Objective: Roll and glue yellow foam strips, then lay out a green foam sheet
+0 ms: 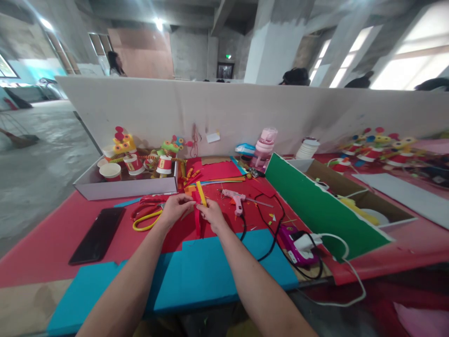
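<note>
My left hand [177, 208] and my right hand [211, 215] meet over the red table covering, fingers pinched together. Between them is a yellow paper strip [201, 193], sticking up from my right fingers. A red paper strip [198, 223] hangs below, crossing the yellow one where the left fingertips pinch. Left of my left hand lie scissors [147, 220] with yellow and red handles. A pink glue gun [237, 200] rests to the right of my right hand, its cord running toward the front.
A white box [126, 188] with paper-cup figures stands back left. A black phone [97, 235] lies at left. On the right are a green-sided box [322, 210] and a purple power strip [298, 245] with cables. Blue sheets [210, 276] cover the front edge; a white partition [157, 112] rises behind.
</note>
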The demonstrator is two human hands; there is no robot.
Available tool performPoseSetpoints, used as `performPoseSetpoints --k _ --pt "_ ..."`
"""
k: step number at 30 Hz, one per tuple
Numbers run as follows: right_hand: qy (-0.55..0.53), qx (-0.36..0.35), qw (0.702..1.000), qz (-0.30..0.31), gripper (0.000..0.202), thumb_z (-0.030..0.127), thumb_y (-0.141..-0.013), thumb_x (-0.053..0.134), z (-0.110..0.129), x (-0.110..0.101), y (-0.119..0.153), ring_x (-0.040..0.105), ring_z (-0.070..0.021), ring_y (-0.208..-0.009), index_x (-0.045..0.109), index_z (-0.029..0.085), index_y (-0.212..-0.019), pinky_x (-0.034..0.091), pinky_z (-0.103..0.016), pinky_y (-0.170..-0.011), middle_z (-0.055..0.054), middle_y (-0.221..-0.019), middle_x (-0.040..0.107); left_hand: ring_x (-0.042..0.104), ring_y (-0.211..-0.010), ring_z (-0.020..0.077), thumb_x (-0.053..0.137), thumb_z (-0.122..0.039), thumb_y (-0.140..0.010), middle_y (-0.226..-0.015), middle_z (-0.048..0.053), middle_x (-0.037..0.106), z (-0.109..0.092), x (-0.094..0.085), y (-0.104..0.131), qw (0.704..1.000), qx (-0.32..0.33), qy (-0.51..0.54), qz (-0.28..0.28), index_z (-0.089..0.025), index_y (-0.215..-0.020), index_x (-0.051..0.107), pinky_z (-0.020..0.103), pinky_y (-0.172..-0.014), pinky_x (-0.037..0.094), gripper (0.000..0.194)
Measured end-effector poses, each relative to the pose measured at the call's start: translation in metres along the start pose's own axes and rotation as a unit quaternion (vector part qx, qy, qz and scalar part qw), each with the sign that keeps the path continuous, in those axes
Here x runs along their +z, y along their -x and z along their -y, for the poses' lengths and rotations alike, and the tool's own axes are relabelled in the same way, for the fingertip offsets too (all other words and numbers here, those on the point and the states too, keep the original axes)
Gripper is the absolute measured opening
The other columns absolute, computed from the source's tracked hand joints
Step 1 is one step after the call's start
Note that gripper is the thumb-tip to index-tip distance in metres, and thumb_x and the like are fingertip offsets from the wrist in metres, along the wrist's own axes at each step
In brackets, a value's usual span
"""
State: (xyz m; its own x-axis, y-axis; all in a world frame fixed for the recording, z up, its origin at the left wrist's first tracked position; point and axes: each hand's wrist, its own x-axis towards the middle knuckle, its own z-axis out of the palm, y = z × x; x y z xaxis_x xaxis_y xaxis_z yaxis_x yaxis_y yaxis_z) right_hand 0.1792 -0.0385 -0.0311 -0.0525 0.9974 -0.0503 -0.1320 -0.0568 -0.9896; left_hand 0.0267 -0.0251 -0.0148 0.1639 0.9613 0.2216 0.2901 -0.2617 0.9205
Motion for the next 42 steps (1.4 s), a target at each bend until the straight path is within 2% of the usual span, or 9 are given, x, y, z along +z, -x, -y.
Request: performPoseSetpoints --k 7,12,16,19,23,26,29,34,42 --pt "0.02 0.0 1.0 -0.003 0.022 0.036 -0.063 0.064 -0.005 0.001 -0.002 0.033 -0.0061 -0.041 0.05 0.019 -0.064 0.021 -0.019 -0.041 0.009 -0.044 0.039 0.042 -0.051 0.0096 0.06 -0.038 -0.077 -0.054 -0.004 0.048 -0.008 0.001 0.003 0.998 0.029 -0.046 0.024 -0.018 -0.063 0.049 0.021 -0.05 0.033 0.027" --pt "0.014 0.008 1.0 -0.008 0.021 0.034 -0.062 0.064 -0.004 0.0 -0.002 0.034 -0.0062 -0.041 0.05 0.019 -0.063 0.021 -0.019 -0.041 0.009 -0.045 0.04 0.049 -0.051 0.0109 0.064 -0.037 -0.075 -0.055 -0.002 0.055 -0.005 -0.008 0.003 0.994 -0.033 0.041 0.091 -0.016 -0.066 0.055 0.023 -0.052 0.038 0.025" --pt "-0.021 0.032 0.999 -0.015 0.02 0.031 -0.062 0.065 0.001 -0.002 -0.001 0.033 -0.0059 -0.039 0.049 0.019 -0.063 0.021 -0.019 -0.038 0.009 -0.043 0.037 0.052 -0.054 0.0109 0.071 -0.037 -0.069 -0.058 -0.001 0.058 -0.007 -0.015 0.002 0.992 -0.052 0.099 0.067 -0.015 -0.069 0.059 0.023 -0.057 0.042 0.025" --pt "-0.049 0.037 0.998 -0.016 0.022 0.031 -0.061 0.067 0.002 -0.002 -0.001 0.034 -0.0057 -0.039 0.049 0.019 -0.064 0.021 -0.018 -0.038 0.009 -0.044 0.038 0.051 -0.051 0.0107 0.063 -0.045 -0.076 -0.054 -0.002 0.055 -0.007 -0.017 0.0 0.988 -0.059 0.142 0.034 -0.017 -0.064 0.052 0.024 -0.056 0.043 0.033" --pt "-0.088 0.041 0.995 -0.034 0.026 0.036 -0.06 0.069 0.0 -0.003 -0.004 0.033 -0.0052 -0.038 0.05 0.019 -0.066 0.019 -0.017 -0.036 0.009 -0.044 0.041 0.048 -0.047 0.0096 0.06 -0.049 -0.078 -0.047 -0.002 0.05 -0.007 -0.018 0.0 0.995 -0.05 0.089 0.009 -0.017 -0.052 0.046 0.023 -0.054 0.04 0.044" --pt "-0.115 0.019 0.991 -0.063 0.032 0.041 -0.059 0.07 -0.001 -0.004 -0.007 0.033 -0.0049 -0.039 0.047 0.02 -0.066 0.02 -0.017 -0.037 0.009 -0.044 0.04 0.051 -0.051 0.0105 0.067 -0.049 -0.073 -0.056 -0.001 0.057 -0.009 -0.014 0.003 0.992 -0.08 0.083 0.059 -0.016 -0.069 0.057 0.022 -0.052 0.04 0.035" --pt "-0.112 -0.008 0.99 -0.081 0.034 0.042 -0.058 0.071 -0.001 -0.005 -0.007 0.035 -0.005 -0.04 0.046 0.02 -0.066 0.023 -0.017 -0.037 0.009 -0.045 0.041 0.052 -0.052 0.0105 0.059 -0.054 -0.078 -0.065 0.0 0.06 -0.013 -0.003 0.008 0.986 -0.091 0.087 0.114 -0.016 -0.08 0.058 0.021 -0.049 0.039 0.038" --pt "-0.12 -0.01 0.99 -0.069 0.033 0.042 -0.06 0.071 0.001 -0.002 -0.006 0.035 -0.0049 -0.04 0.048 0.02 -0.069 0.022 -0.017 -0.038 0.01 -0.046 0.041 0.056 -0.061 0.0134 0.064 -0.051 -0.075 -0.066 0.002 0.063 -0.015 0.01 0.009 0.989 -0.044 0.057 0.129 -0.015 -0.073 0.058 0.024 -0.061 0.042 0.037" --pt "-0.108 -0.037 0.987 -0.109 0.037 0.044 -0.061 0.074 -0.002 -0.01 -0.009 0.032 -0.0047 -0.039 0.047 0.019 -0.068 0.024 -0.018 -0.038 0.01 -0.045 0.038 0.051 -0.049 0.0115 0.066 -0.047 -0.071 -0.053 0.001 0.06 -0.011 -0.005 0.007 0.984 -0.09 0.018 0.153 -0.016 -0.065 0.055 0.023 -0.053 0.036 0.034"
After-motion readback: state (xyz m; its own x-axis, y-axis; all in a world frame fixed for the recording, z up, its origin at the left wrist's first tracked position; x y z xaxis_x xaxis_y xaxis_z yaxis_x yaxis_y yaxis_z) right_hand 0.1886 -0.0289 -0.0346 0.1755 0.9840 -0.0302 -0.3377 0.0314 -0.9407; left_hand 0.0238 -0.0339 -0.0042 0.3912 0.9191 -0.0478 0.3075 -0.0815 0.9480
